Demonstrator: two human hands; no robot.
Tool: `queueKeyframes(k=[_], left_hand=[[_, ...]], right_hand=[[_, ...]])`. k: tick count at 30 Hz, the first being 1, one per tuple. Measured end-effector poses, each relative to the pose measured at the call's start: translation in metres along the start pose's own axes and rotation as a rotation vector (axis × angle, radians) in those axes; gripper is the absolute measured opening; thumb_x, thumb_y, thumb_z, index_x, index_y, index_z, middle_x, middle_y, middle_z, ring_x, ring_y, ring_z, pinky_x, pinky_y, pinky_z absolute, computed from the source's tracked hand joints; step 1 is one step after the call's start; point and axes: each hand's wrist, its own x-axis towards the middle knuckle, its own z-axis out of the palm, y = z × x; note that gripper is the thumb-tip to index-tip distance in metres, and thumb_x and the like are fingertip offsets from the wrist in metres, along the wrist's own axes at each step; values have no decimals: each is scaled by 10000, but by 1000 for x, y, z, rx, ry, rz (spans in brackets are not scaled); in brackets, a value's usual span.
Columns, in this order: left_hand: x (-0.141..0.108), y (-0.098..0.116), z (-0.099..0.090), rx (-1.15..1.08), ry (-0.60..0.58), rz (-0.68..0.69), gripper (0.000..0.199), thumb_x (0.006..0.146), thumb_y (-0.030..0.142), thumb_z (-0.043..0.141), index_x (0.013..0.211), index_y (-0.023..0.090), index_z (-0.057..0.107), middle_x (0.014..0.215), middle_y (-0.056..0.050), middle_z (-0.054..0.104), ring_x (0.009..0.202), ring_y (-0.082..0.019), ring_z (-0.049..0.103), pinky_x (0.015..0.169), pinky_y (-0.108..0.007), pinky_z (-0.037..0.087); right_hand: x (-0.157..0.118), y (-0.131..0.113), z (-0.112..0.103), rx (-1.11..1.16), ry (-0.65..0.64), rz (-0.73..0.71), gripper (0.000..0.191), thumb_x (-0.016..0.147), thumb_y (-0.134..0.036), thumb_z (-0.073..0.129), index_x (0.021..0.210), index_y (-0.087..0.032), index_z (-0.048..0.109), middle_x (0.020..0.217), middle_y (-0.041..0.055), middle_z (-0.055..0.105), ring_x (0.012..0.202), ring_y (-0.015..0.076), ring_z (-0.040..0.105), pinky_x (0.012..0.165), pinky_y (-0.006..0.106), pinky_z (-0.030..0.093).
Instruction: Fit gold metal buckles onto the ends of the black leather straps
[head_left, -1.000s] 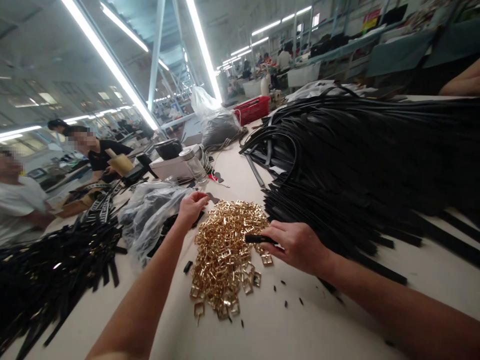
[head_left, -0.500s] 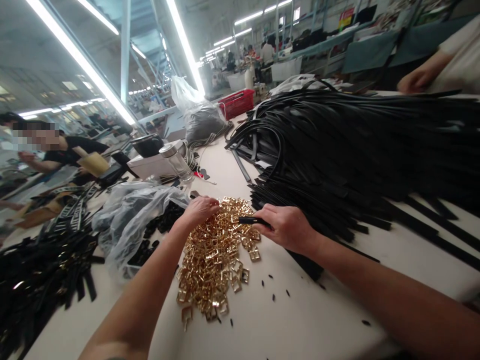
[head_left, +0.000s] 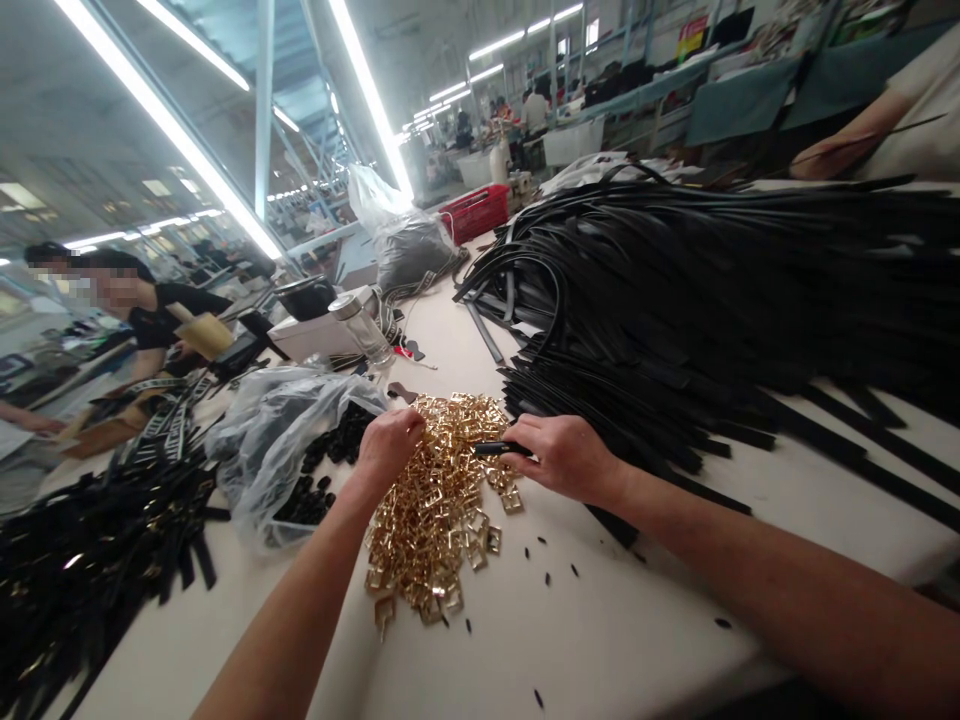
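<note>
Gold buckles [head_left: 424, 520] heaped at the frame's lower centre could snag and scatter if the left hand [head_left: 390, 445], whose grip I can't make out, tugs carelessly while the right hand [head_left: 564, 455] pinches a black strap [head_left: 489, 449].

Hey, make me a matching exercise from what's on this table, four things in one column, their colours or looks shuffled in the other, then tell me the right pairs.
Things:
1. Heap of buckles
2. Plastic crate toward the far end
3. Jar
4. Strip in the right hand

Looks:
A. Black
B. See-through, with a lid
C. Red
D. Shiny gold

Right pairs: 1-D, 2-C, 3-B, 4-A.
</note>
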Motion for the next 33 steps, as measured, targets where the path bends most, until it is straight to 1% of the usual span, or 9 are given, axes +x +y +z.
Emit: queueKeyframes(k=[3,5,8,11,13,18,24,31,33], left_hand=[[-11,1,-1,-141,85,-77,97,800,289,596,770,227,665,770,-39,678,739,-202,625,762,-317,459],[-22,5,-1,-247,128,-132,202,841,371,553,875,202,658,783,-41,684,677,-177,627,680,-298,487],[-48,21,3,-698,189,-314,338,790,463,642,960,172,642,821,-38,683,644,-137,636,622,-258,511],[-76,45,9,-1227,231,-549,422,608,387,841,923,170,663,816,-15,670,651,-105,640,610,-203,510],[-90,61,15,-1353,227,-617,426,565,340,879,900,170,677,798,-8,665,637,-94,635,593,-183,507],[-101,81,26,-1367,162,-593,370,590,304,874,893,179,702,821,-17,675,629,-78,610,562,-159,489],[-98,80,31,-1387,160,-618,368,571,308,877,874,188,705,806,4,678,620,-60,603,597,-157,493],[-98,79,31,-1480,171,-682,409,544,284,893,894,175,710,815,-10,687,640,-76,631,612,-166,515],[-97,80,30,-1498,163,-692,404,536,266,895,884,170,714,817,-12,687,635,-71,623,613,-161,514]], right_hand=[[-1,-1,1,37,-4,7,228,920,-353,552,841,-165,653,800,34,661,678,114,580,591,247,336],[-1,-2,2,73,-7,21,216,910,-354,564,855,-169,660,802,31,666,683,114,585,599,241,342],[-2,-3,5,137,-4,44,201,891,-358,588,868,-174,666,786,20,672,679,115,586,608,234,348],[-2,-5,7,177,6,43,179,872,-339,609,869,-170,666,790,17,678,686,118,588,622,234,357],[-3,-5,9,183,3,43,167,861,-327,621,867,-166,667,799,19,679,693,121,591,627,236,362],[-2,-7,10,198,-36,39,169,859,-320,620,884,-164,679,825,28,691,717,130,609,626,237,375],[-2,-10,9,273,-37,9,152,861,-299,610,892,-168,680,838,32,705,749,135,624,656,232,404],[-4,-11,9,348,-17,-36,176,863,-323,608,877,-164,680,794,33,693,710,129,607,653,233,413],[-4,-11,8,375,-20,-13,181,860,-320,607,880,-158,684,809,41,693,725,133,608,667,238,419]])
